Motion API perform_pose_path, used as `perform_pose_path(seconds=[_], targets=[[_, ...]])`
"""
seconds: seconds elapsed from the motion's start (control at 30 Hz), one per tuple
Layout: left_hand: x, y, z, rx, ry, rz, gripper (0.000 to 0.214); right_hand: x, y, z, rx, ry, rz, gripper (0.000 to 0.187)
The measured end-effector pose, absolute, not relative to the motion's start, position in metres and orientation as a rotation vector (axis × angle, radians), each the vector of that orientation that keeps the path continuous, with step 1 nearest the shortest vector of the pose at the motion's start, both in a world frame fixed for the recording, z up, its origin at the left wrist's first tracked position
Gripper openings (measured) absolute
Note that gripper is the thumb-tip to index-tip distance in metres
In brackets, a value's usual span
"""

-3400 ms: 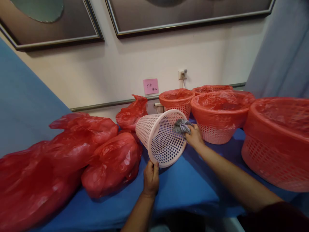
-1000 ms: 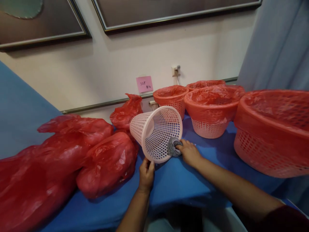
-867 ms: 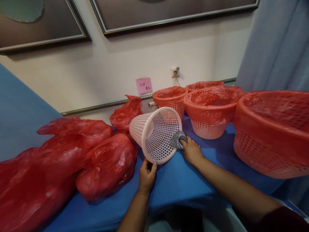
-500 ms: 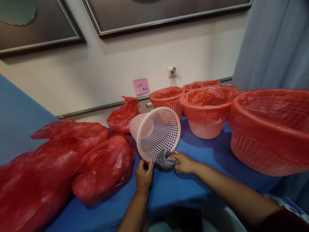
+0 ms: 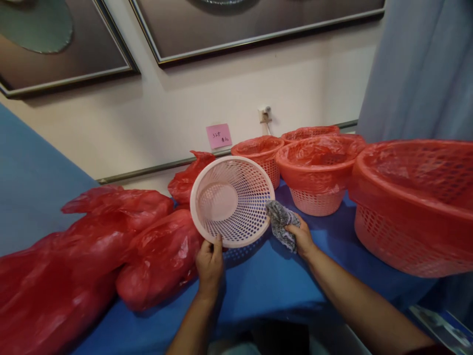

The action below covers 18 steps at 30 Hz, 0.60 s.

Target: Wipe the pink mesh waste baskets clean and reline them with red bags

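A pale pink perforated plastic wastebasket [image 5: 219,201] is tilted with its mouth facing me, over the blue-covered table [image 5: 266,286]. My left hand [image 5: 210,264] grips its lower rim, thumb on the inside edge. In my right hand [image 5: 301,236] is a crumpled grey cloth [image 5: 283,224], its upper end against or very close to the basket's right rim. The fingers beneath the cloth are partly hidden.
Filled red plastic bags [image 5: 158,261] cover the table's left side. On the right stand several perforated baskets lined with red bags, a middle one [image 5: 318,197] and a large one [image 5: 402,246] among them. A pink note [image 5: 219,136] and a socket [image 5: 265,115] are on the wall.
The wastebasket has been lifted and turned, so its mouth faces me more. The cloth and my right hand have moved right and up along the rim; my left hand shifted slightly left.
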State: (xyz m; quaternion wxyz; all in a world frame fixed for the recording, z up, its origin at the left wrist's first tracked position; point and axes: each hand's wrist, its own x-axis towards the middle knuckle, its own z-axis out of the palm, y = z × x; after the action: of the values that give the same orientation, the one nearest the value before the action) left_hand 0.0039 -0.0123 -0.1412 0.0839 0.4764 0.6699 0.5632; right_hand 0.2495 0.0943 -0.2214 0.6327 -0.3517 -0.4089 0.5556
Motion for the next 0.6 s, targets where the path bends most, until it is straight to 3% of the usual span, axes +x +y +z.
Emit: perform_pose_path(seconds=[0.2, 0.37, 0.6], targets=[[0.006, 0.007, -0.084, 1.14, 1.752, 1.87, 0.045, 0.254, 0.111, -0.236, -1.055, -0.896, 1.086, 0.061], [0.018, 0.018, -0.048, 0.856, 1.418, 1.862, 0.033, 0.247, 0.11, -0.24, -1.198, -1.158, 1.081, 0.06], [0.047, 0.022, -0.047, 0.946, 1.366, 1.726, 0.044, 0.241, 0.085, -0.236, -1.503, -1.791, 0.793, 0.068]])
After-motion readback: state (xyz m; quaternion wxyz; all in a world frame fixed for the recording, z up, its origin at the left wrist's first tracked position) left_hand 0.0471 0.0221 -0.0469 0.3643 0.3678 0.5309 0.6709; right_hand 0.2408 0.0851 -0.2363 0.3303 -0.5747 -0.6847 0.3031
